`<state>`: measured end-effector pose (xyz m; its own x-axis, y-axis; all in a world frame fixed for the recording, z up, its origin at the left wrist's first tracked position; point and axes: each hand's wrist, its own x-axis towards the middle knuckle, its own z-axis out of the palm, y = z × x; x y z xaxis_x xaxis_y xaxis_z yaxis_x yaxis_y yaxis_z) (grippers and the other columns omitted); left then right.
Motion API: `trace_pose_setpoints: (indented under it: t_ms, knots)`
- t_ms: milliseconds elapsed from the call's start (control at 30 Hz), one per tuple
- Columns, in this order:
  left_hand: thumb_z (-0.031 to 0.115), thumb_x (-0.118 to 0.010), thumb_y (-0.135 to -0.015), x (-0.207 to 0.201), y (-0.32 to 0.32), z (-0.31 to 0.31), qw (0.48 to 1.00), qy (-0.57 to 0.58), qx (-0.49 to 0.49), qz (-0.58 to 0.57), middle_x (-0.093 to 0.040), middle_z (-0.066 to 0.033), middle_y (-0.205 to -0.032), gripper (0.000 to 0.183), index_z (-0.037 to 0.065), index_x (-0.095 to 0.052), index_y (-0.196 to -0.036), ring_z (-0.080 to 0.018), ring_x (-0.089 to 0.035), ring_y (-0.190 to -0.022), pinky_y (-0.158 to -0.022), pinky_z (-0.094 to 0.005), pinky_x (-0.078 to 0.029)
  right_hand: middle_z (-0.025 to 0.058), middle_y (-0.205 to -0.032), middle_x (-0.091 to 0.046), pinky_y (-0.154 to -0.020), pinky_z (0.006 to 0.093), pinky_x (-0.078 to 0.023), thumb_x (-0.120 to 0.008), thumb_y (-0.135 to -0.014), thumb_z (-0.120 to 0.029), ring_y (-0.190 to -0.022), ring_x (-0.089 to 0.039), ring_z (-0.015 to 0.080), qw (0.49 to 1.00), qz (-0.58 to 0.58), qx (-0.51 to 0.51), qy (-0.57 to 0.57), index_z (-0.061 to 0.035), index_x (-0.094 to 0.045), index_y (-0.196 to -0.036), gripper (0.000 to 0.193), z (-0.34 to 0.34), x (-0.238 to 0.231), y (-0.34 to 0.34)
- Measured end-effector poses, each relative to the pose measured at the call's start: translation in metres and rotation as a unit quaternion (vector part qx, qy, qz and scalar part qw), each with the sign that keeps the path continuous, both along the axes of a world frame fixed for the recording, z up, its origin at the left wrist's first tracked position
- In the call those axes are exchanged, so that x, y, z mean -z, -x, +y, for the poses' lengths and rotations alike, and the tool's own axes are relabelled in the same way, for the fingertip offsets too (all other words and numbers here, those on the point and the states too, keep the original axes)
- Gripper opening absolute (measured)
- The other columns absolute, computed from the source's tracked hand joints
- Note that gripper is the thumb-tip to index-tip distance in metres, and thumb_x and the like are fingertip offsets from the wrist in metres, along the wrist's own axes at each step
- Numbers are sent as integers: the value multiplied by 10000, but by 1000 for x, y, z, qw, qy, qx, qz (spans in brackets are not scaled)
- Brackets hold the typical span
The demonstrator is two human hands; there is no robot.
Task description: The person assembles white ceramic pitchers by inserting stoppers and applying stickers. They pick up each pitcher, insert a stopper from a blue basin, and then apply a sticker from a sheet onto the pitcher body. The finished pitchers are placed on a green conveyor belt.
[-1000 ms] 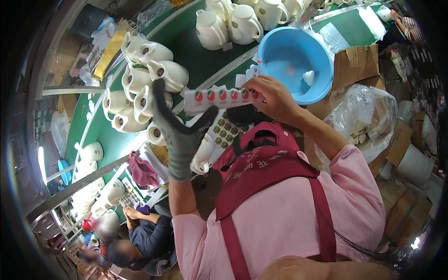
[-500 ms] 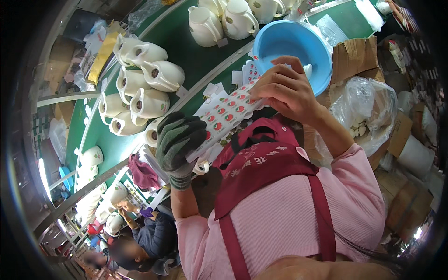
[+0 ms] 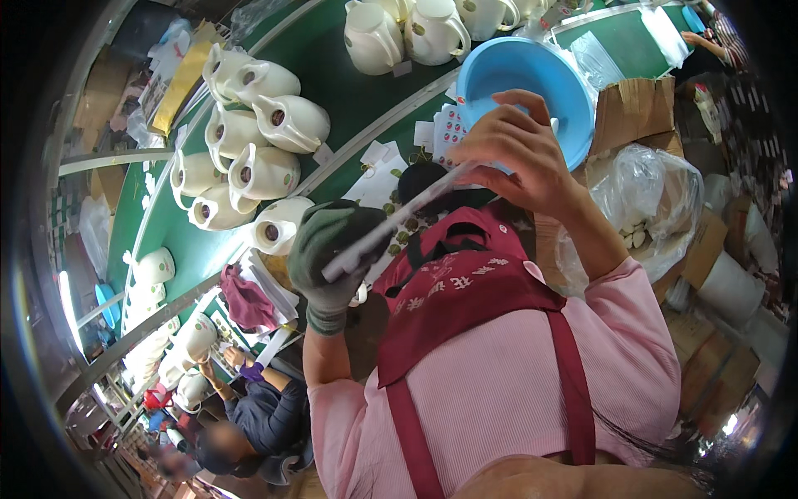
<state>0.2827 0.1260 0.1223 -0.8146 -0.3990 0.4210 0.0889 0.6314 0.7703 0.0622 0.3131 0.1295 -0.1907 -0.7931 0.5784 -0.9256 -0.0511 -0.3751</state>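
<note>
A sheet of stickers (image 3: 407, 214) stretches between my hands, tilted nearly edge-on, so its printed face hardly shows. My left hand (image 3: 328, 254), in a grey-green knit glove, is closed around its lower end. At the upper end my bare right hand (image 3: 517, 158) pinches the sheet between thumb and fingers, partly hidden by the hand itself. Beyond the right hand is a blue basin (image 3: 507, 71). A white pitcher (image 3: 281, 223) lies close to my gloved hand. Another sticker sheet (image 3: 449, 129), with small red prints, rests beside the basin.
Several white pitchers (image 3: 287, 125) lie on the green conveyor belt (image 3: 357, 112); others (image 3: 372, 37) stand at the far side. At right, a cardboard box (image 3: 636, 112) holds a plastic bag (image 3: 648, 183). A co-worker (image 3: 270, 420) handles pitchers at lower left.
The sheet has turned from showing its red-and-green stickers to nearly edge-on. Both hands keep hold of it. A dark round shape now shows behind it.
</note>
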Motion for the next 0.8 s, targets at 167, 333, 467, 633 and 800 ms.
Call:
trace_pose_setpoints:
  t_ms: [167,333,467,633,800]
  knots:
    - [74,-825,-769,29,-3,-7,952,-247,-117,-138,-724,-94,-919,302,-36,-699,-1021,-159,-672,-816,-772,-291,-529,35,-990,-697,-1037,435,-350,-836,-751,-293,-975,-641,244,987,-106,19,-116,-129,-641,-1168,489,-6,9,-1]
    - [36,-798,-773,36,21,-18,985,-48,-166,22,-550,-169,-1290,730,-42,-425,-1396,-249,-551,-1172,-1002,-355,-445,87,-906,-654,-804,318,-474,-825,-784,-166,-788,-606,191,902,-393,84,-161,-40,-632,-1007,321,-11,25,-7]
    - [42,-816,-768,36,18,-19,982,19,-182,42,-398,-187,-1444,881,-23,-308,-1485,-302,-440,-1315,-1081,-392,-390,95,-891,-641,-726,302,-486,-820,-778,-106,-796,-600,199,940,-300,124,-107,-10,-619,-951,281,-16,41,-21]
    - [48,-849,-748,29,-5,-33,973,-192,-110,-64,-644,-140,-1218,621,-19,-548,-1287,-228,-618,-1110,-981,-359,-473,71,-947,-646,-903,384,-422,-805,-765,-257,-925,-609,270,987,-122,24,-100,-80,-638,-985,328,-16,30,-12]
    - [46,-856,-721,27,-10,-11,989,-56,-140,2,-735,-94,-942,327,14,-697,-1005,-215,-695,-869,-822,-322,-538,70,-1184,-605,-935,404,-435,-821,-738,-227,-1054,-588,277,996,-77,31,13,-107,-626,-1214,528,-23,-3,-21]
